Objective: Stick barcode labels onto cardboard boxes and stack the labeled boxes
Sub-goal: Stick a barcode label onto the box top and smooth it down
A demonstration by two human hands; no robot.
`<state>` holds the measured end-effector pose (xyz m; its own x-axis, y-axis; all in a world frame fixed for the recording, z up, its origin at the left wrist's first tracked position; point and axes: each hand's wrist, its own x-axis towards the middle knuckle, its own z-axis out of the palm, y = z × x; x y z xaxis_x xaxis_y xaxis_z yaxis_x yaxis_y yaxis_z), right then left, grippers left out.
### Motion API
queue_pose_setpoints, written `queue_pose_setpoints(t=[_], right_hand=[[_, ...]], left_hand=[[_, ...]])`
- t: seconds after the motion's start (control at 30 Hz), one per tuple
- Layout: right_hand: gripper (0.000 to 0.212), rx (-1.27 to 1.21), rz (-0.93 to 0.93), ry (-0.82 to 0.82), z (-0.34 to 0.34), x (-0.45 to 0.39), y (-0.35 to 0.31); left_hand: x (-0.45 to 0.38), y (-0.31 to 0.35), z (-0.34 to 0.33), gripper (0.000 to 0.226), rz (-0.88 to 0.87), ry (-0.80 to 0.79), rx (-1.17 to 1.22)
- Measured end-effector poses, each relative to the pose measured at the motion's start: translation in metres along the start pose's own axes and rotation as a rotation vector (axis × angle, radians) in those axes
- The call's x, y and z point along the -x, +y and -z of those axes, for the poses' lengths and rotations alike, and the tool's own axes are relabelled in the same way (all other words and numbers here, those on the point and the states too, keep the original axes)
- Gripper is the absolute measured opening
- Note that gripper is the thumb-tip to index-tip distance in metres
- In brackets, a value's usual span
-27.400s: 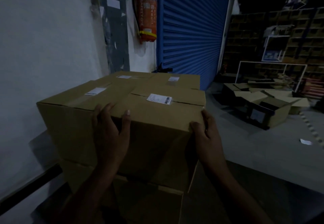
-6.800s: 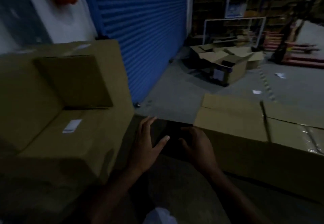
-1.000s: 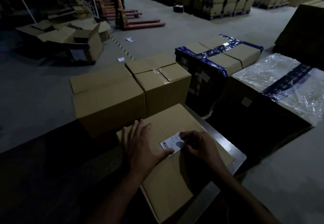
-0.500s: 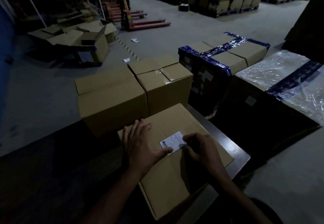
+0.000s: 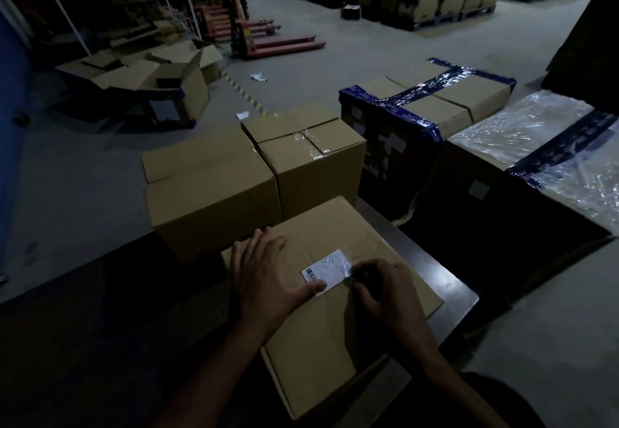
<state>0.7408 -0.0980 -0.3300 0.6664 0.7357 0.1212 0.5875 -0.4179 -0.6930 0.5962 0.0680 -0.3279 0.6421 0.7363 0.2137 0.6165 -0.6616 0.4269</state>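
Observation:
A closed cardboard box (image 5: 331, 333) lies on a dark table (image 5: 449, 290) right in front of me. A white barcode label (image 5: 326, 270) sits on the box's top, near its taped seam. My left hand (image 5: 268, 280) lies flat on the box with straight fingers, and its thumb tip presses the label's near left corner. My right hand (image 5: 388, 290) has its fingers curled at the label's right edge; whether they pinch the label or press it down I cannot tell.
Two more closed cardboard boxes (image 5: 214, 189) (image 5: 311, 156) stand just beyond the table. To the right stand a blue-taped box stack (image 5: 428, 109) and a plastic-wrapped stack (image 5: 542, 159). Open empty cartons (image 5: 150, 82) and a red pallet jack (image 5: 268, 42) are on the floor farther back.
Since one second ago my left thumb has stayed on the label's corner and my right fingers have stayed at its right edge. The label lies a little flatter on the box.

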Motion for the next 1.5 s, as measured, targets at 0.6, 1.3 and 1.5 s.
queue_pose_setpoints(t=[0.6,1.3,1.5], right_hand=[[0.017,0.07,0.067,0.199,-0.002,-0.024,-0.002],[0.024,-0.099,0.075,-0.101,0.0,-0.049,-0.005],[0.025,-0.067,0.125,-0.131,-0.006,-0.055,-0.008]], left_hand=[[-0.009,0.005,0.025,0.121,0.24,-0.095,-0.145],[0.005,0.014,0.009,0.124,0.275,-0.107,0.081],[0.006,0.014,0.008,0.127,0.28,-0.086,0.118]])
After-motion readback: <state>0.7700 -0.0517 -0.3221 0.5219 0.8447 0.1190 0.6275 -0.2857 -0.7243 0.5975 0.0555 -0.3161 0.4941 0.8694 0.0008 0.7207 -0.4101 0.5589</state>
